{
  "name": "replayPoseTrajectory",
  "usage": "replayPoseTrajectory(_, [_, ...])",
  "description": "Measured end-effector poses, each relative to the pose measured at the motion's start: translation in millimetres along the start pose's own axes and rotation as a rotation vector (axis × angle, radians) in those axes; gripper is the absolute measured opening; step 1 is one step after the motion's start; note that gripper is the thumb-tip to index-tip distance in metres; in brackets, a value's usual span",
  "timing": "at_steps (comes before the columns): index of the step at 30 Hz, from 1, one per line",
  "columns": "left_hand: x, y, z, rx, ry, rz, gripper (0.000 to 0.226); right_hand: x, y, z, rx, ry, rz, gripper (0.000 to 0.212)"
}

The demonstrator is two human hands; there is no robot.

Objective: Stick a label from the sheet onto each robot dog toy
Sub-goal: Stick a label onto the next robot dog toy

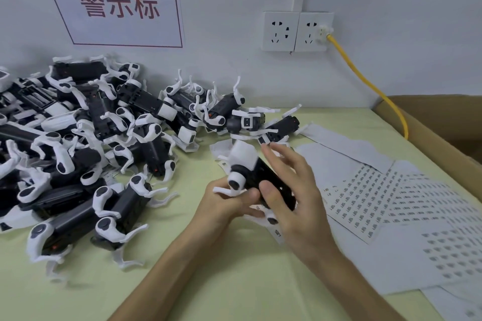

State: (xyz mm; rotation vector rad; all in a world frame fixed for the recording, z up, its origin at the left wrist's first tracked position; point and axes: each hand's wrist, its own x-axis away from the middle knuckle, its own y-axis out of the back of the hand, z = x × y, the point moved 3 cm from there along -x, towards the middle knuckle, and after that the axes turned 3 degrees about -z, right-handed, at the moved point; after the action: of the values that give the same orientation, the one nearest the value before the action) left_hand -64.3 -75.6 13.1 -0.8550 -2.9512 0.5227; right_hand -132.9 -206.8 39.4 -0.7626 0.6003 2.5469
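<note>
Both hands hold one robot dog toy [250,177] up above the middle of the pale green surface [182,281]. The toy has a black body and white legs, and it is tilted, with its white end up and away from the person. The left hand [224,206] is under the toy, with its fingers curled round the lower side. The right hand [294,190] is on the other side. Its thumb presses on the black body and its fingers reach over the top. So both hands are closed on the same toy, close together.

A big pile of robot dog toys [78,151] lies on the left part of the surface, reaching to the back edge by the wall. They are all mixed up, some on their sides and some with legs in the air. A few more toys [250,120] lie near the back edge, just past the hands.

The label sheets [391,203] lie flat on the right part of the surface, beside the right hand. They have rows of small dark labels. Some sheets lie over others.

A cardboard box [443,133] sits at the right edge. A yellow cable [365,81] runs from a wall socket [315,31] down behind the box. A sign with red writing [114,2] hangs on the wall above the pile.
</note>
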Motion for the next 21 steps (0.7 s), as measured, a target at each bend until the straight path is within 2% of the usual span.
replayPoseTrajectory(2, [0, -2, 1, -0.024, 0.004, 0.024, 0.048, -2, -1, -2, -0.004, -0.054, 0.052, 0.043])
replayPoseTrajectory(4, [1, -3, 2, 0.008, -0.001, 0.012, 0.047, -3, 2, -1, -0.012, -0.061, -0.006, 0.036])
replayPoseTrajectory(6, [0, -3, 1, 0.093, 0.008, -0.033, 0.040, -3, 4, 0, -0.045, -0.067, -0.059, 0.031])
replayPoseTrajectory(9, [-1, 0, 0, 0.213, 0.033, -0.107, 0.030, -3, 3, -3, -0.109, -0.108, -0.031, 0.028])
replayPoseTrajectory(14, [0, 0, -2, 0.260, 0.062, -0.141, 0.028, 0, 3, -2, -0.089, -0.035, -0.022, 0.029])
replayPoseTrajectory(18, [0, 0, -3, 0.177, 0.110, -0.125, 0.039, 3, -2, -3, -0.019, 0.048, 0.118, 0.037])
replayPoseTrajectory(21, [3, -4, 0, 0.107, 0.159, -0.097, 0.035, 5, -8, -6, -0.053, 0.019, 0.224, 0.047])
